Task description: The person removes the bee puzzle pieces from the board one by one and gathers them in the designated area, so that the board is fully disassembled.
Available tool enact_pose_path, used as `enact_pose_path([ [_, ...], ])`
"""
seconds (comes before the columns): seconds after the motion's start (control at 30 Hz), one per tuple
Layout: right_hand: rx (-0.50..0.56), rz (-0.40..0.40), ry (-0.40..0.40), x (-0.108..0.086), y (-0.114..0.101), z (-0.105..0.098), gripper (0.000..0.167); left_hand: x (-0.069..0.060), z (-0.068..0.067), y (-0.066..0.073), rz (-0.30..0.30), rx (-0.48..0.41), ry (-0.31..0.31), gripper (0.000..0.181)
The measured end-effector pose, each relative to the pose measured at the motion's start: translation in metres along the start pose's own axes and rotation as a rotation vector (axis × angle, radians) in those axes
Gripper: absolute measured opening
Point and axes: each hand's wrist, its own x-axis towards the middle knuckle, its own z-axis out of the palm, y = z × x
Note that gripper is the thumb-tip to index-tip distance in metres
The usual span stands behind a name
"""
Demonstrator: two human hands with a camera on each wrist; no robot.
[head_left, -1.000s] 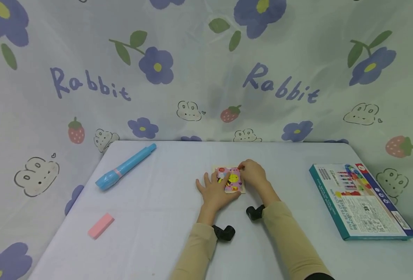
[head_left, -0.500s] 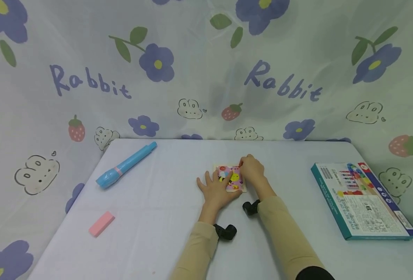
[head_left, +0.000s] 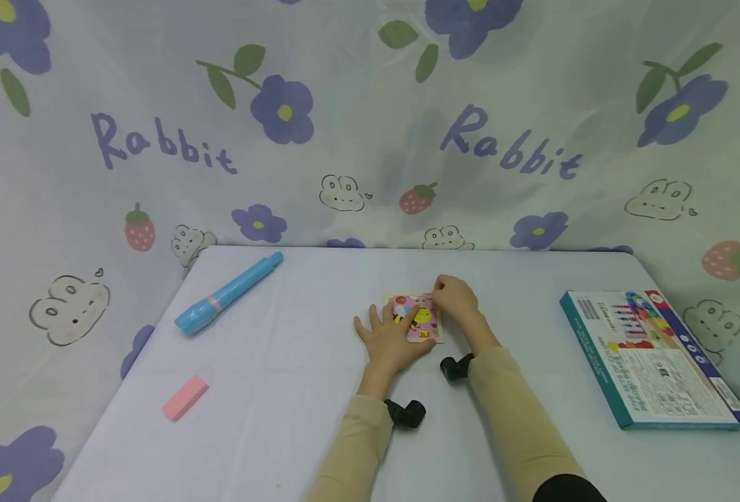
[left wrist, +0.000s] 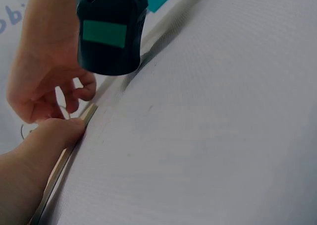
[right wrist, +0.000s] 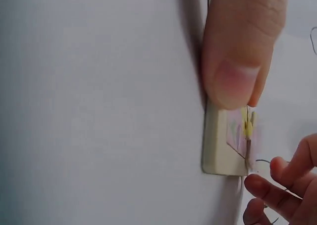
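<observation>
One small, pink-printed rectangular board with a pale rim (head_left: 425,321) lies flat on the white-covered bench (head_left: 282,418), by the far edge and roughly midway between the side edges. The left hand (head_left: 391,344) rests over the board's left part, fingers spread; the right hand (head_left: 458,301) curls its fingers at the far right corner, whether pinching anything I cannot tell. Best, I judge: keep steady left pressure and work that corner gently with the fingertips.

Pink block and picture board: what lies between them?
From the pink block, the head view shows bare tabletop, then the left hand, partly over the picture board.
</observation>
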Motion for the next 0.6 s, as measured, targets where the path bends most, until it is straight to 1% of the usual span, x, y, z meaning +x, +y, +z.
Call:
enact_pose_path([
  [0.07,0.024,0.003,-0.011,-0.003,0.001,0.0,0.014,0.0,-0.001,0.0,0.0,0.005,-0.001,0.076],
  [0.13,0.04,-0.001,-0.019,-0.005,0.002,0.0,0.02,0.0,-0.001,0.0,0.004,0.001,-0.003,0.075],
  [0.27,0.056,0.004,-0.029,-0.008,0.004,0.0,0.043,0.0,-0.002,0.0,0.007,-0.011,-0.011,0.075],
  [0.33,0.066,0.01,-0.03,-0.009,0.006,0.0,0.05,0.0,-0.002,-0.001,0.007,-0.005,-0.019,0.075],
  [0.43,0.119,0.025,-0.016,-0.01,0.01,0.0,0.047,0.0,-0.002,-0.001,0.008,0.007,-0.021,0.076],
  [0.6,0.242,0.011,0.039,-0.011,0.016,0.0,0.037,0.0,-0.001,-0.001,0.01,0.018,-0.012,0.076],
])
